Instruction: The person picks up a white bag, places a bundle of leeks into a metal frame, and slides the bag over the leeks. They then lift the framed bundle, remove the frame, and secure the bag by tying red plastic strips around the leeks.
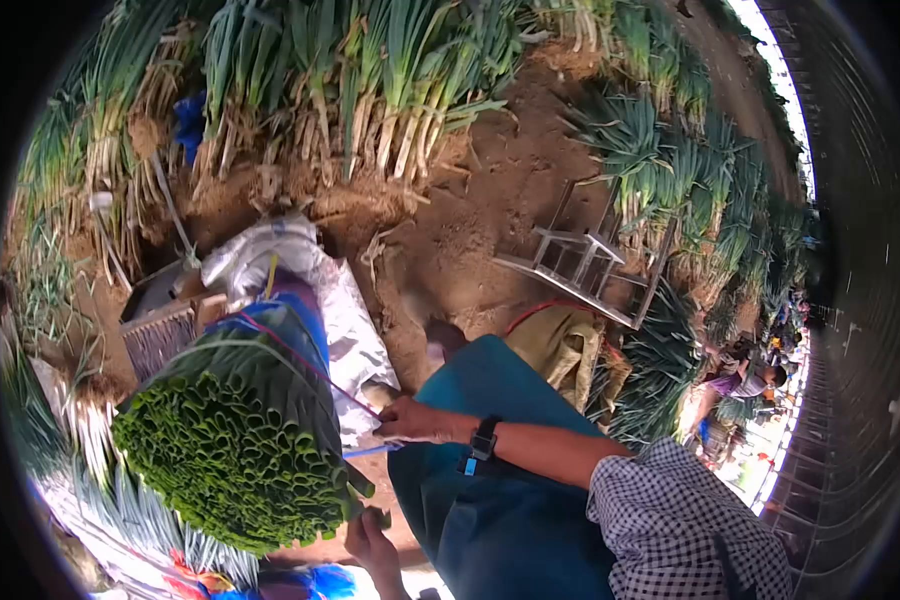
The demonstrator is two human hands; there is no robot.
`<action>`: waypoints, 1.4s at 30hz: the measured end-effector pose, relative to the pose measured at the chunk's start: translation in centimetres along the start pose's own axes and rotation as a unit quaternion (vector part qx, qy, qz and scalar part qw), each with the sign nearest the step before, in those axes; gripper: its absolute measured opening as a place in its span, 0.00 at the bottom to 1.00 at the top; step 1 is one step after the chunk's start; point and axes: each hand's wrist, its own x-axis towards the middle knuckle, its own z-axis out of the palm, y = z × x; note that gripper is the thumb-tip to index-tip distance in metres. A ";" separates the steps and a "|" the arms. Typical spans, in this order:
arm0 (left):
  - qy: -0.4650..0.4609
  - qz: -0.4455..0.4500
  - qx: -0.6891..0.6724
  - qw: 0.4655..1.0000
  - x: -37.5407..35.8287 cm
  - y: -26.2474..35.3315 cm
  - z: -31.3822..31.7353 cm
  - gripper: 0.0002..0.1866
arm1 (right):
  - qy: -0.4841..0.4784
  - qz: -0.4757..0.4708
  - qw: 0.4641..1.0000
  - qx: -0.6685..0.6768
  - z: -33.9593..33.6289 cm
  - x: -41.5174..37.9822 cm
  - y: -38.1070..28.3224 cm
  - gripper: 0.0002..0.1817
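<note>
A large bundle of leek-like green onions [230, 455] lies at the left, its cut hollow leaf ends turned toward me. A red cord [305, 365] runs along its side toward my right hand [410, 420]. That hand, with a watch [482, 440] on the wrist, is closed on the cord. Below it, my left hand [372, 548] is beside the bundle's edge, thumb and fingers pinched around a short piece of green leaf [383, 518]. A teal apron [500, 500] covers my lap. Blue wrapping [305, 310] shows around the bundle's far part.
Rows of leek-like green onions [400, 80] stand on the soil at the top. White sacking [360, 340] lies beneath the bundle. A metal frame [580, 260] and olive cloth [555, 345] are beyond my knee. A person [745, 385] is at the far right.
</note>
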 end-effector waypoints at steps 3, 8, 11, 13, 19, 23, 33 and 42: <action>0.012 0.114 0.104 0.988 0.7 3.1 -0.3 0.08 | -0.031 0.017 0.999 0.029 -0.8 0.1 -0.9 0.13; 0.094 0.100 0.219 0.966 -2.9 3.9 -0.8 0.06 | -0.061 0.007 0.996 -0.067 -1.4 1.2 -0.2 0.15; 0.133 -0.221 0.270 0.928 -8.0 -2.2 -1.0 0.12 | -0.092 -0.001 0.986 -0.138 -2.5 1.8 -0.9 0.15; -0.042 -0.179 0.337 0.923 -17.7 -13.8 -1.0 0.12 | -0.109 0.026 0.986 -0.124 -3.1 1.2 -2.2 0.15; -0.208 -0.363 0.116 0.901 -28.0 -16.1 5.5 0.14 | -0.155 0.048 0.978 -0.127 -4.7 0.9 -4.0 0.15; 0.039 -0.414 -0.075 0.906 -14.0 -11.2 5.5 0.18 | -0.111 0.056 0.979 -0.161 -4.1 0.3 -3.7 0.16; 0.368 -0.035 0.131 0.920 7.9 -9.5 -29.1 0.21 | -0.141 0.105 0.978 -0.112 -2.9 -0.4 -3.4 0.12; 0.199 -0.122 -0.114 0.966 25.1 1.1 -29.3 0.39 | -0.192 0.230 0.938 -0.174 -2.8 1.2 -8.7 0.15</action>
